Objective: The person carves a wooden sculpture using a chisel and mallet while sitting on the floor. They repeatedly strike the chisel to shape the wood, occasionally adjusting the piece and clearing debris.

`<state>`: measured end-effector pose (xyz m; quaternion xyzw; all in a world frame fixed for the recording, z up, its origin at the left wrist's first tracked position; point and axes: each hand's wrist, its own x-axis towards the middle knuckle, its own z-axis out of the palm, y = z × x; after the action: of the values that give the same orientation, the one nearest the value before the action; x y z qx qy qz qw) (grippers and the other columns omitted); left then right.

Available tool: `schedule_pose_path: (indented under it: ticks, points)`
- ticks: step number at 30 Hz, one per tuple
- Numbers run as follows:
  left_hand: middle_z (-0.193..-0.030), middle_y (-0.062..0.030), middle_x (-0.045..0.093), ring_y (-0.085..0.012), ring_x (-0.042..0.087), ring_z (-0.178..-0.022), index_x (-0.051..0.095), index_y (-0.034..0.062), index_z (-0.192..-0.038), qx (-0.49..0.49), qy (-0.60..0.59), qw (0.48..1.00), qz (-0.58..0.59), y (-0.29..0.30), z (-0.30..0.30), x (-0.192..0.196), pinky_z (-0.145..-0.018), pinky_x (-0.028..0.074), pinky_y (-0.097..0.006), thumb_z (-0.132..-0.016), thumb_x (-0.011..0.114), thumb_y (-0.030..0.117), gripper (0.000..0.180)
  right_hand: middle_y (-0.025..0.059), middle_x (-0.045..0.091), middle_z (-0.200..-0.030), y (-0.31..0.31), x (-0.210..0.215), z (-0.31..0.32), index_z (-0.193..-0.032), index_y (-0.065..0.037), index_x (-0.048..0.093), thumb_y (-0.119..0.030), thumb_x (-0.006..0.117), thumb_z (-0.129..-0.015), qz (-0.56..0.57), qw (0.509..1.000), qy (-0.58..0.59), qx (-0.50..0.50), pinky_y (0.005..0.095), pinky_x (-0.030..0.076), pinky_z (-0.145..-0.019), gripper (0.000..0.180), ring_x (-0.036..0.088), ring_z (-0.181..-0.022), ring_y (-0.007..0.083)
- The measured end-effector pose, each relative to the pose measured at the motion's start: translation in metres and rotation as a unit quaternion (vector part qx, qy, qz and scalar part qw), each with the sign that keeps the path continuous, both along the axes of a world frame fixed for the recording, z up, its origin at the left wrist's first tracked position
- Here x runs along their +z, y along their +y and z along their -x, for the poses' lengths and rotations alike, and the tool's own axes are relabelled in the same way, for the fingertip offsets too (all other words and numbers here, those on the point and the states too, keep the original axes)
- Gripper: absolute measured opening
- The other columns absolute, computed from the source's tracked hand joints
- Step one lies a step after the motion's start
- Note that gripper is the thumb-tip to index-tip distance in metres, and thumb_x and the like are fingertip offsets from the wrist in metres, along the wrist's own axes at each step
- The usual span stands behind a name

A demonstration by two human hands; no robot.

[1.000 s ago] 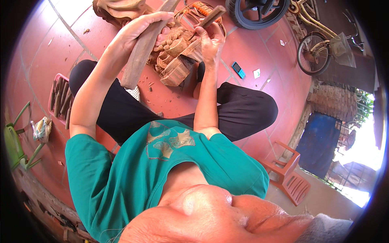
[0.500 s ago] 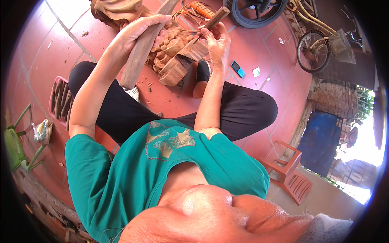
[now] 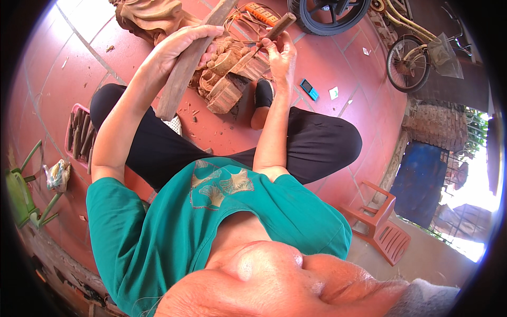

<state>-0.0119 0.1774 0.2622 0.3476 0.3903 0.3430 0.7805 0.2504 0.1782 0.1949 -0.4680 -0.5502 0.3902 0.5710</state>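
Observation:
My left hand (image 3: 174, 46) is closed around a long flat wooden bar (image 3: 178, 87), which slants over the left side of a reddish-brown wood carving (image 3: 226, 95). Between the fingers and thumb of my right hand (image 3: 283, 62) is a carving chisel (image 3: 281, 25), its wooden handle pointing up and to the right. The chisel's thin shaft runs down toward the carving; whether its tip touches the wood I cannot tell. The carving lies on the floor between my legs, its upper part partly covered by my left hand and the bar.
Wood chips dot the red tiles around the carving. A larger carved piece (image 3: 153, 18) and an orange power strip (image 3: 261, 14) lie beyond. To the left stands a pink basket (image 3: 67, 132) of tools; to the right are a blue phone (image 3: 309, 89), a wheel (image 3: 330, 18) and a plastic chair (image 3: 377, 222).
My left hand and the wooden bar have come slightly lower. My right hand and the chisel have shifted a little down and left. Both grips look the same.

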Motion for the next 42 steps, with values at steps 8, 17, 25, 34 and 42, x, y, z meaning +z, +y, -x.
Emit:
schedule_pose_path:
  ticks: [8,17,25,34,42]
  points:
    - [-0.075,-0.0015,0.057,-0.0073,0.055,-0.054,0.061,0.0021,-0.118,-0.010,0.012,0.998,-0.057,-0.003,0.001,0.004,-0.048,0.046,-0.023,-0.095,0.072,0.027,0.036,0.0094,0.071,-0.099,-0.001,0.005,0.001,-0.121,0.000,0.060,0.000,0.064,-0.098,-0.006,0.998,-0.064,0.009,0.0320,0.061,-0.077,0.024,0.071,-0.083,0.0168]
    - [-0.076,0.0010,0.059,-0.0056,0.055,-0.056,0.060,0.0031,-0.115,0.148,0.100,0.899,-0.399,-0.009,0.002,0.023,-0.052,0.046,-0.021,-0.092,0.073,0.032,0.039,0.0079,0.075,-0.092,-0.005,0.006,0.010,-0.114,-0.003,0.065,-0.003,0.074,-0.089,-0.020,0.988,-0.155,-0.009,0.0304,0.055,-0.071,0.026,0.072,-0.080,0.0147]
    - [-0.087,-0.0099,0.065,-0.0188,0.064,-0.079,0.059,-0.0031,-0.122,0.049,0.354,0.775,-0.521,-0.014,0.009,0.044,-0.074,0.052,-0.033,-0.085,0.079,0.033,0.056,0.0040,0.073,-0.091,-0.008,0.008,0.012,-0.112,-0.002,0.066,0.000,0.073,-0.091,-0.038,0.987,-0.153,-0.011,0.0253,0.055,-0.071,0.022,0.068,-0.080,0.0092]
    - [-0.092,-0.0080,0.067,-0.0148,0.064,-0.079,0.058,-0.0014,-0.122,0.066,0.309,0.806,-0.501,-0.027,0.003,0.044,-0.074,0.054,-0.031,-0.086,0.082,0.038,0.058,0.0046,0.073,-0.088,-0.018,0.023,0.017,-0.112,-0.003,0.067,-0.005,0.074,-0.090,-0.030,0.983,-0.180,-0.023,0.0273,0.052,-0.071,0.024,0.067,-0.077,0.0096]
    - [-0.090,-0.0145,0.066,-0.0218,0.067,-0.079,0.056,-0.0009,-0.120,0.133,0.329,0.794,-0.494,-0.041,0.004,0.057,-0.071,0.054,-0.034,-0.089,0.077,0.040,0.056,0.0056,0.073,-0.087,-0.024,0.033,0.018,-0.111,-0.002,0.065,-0.006,0.074,-0.091,-0.019,0.987,-0.162,-0.004,0.0276,0.051,-0.070,0.022,0.066,-0.076,0.0094]
